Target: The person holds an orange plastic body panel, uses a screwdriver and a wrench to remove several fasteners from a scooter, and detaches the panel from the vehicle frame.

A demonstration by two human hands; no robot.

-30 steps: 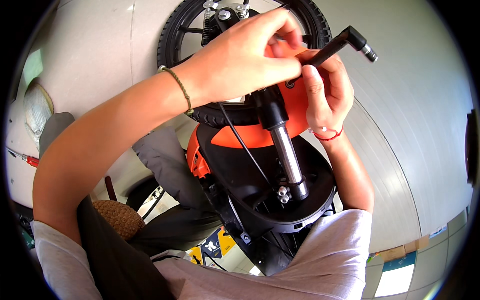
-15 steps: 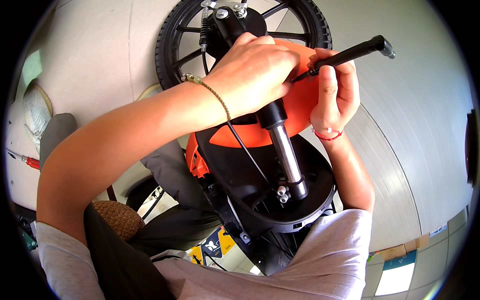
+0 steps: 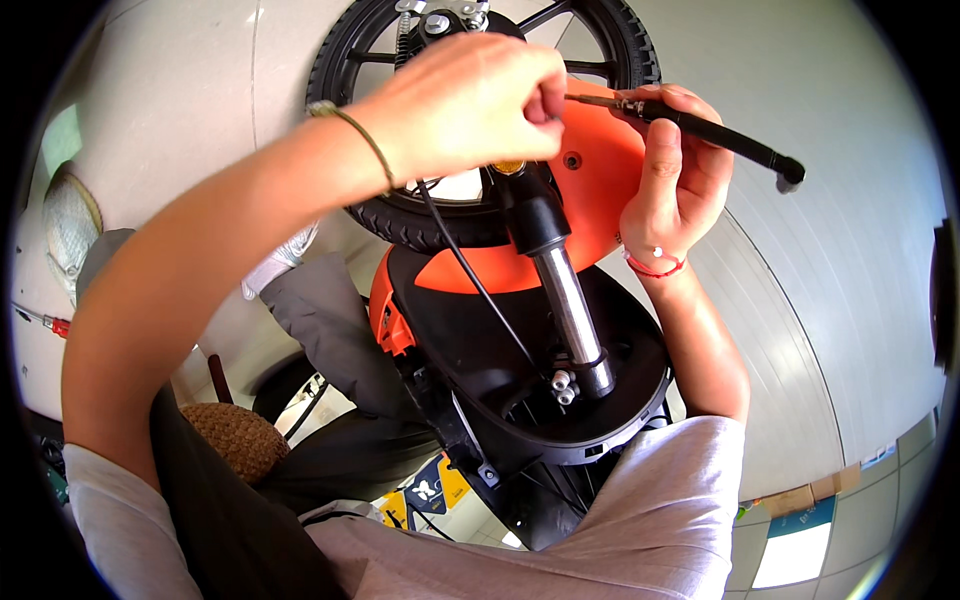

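Holding black tool point(image 3: 735, 138): right fingers point(image 3: 706, 168) curled close.

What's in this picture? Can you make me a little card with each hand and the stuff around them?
Left hand: fingers curled, close to the tool's thin metal tip; can't tell if it grips anything
Right hand: holding a black tool with a bent end
Bracelets: green bracelet on the left, red bracelet on the right
Vehicle parts: wheel with black spokes, orange panel, shiny metal tube
Floor, far left: red-handled tool
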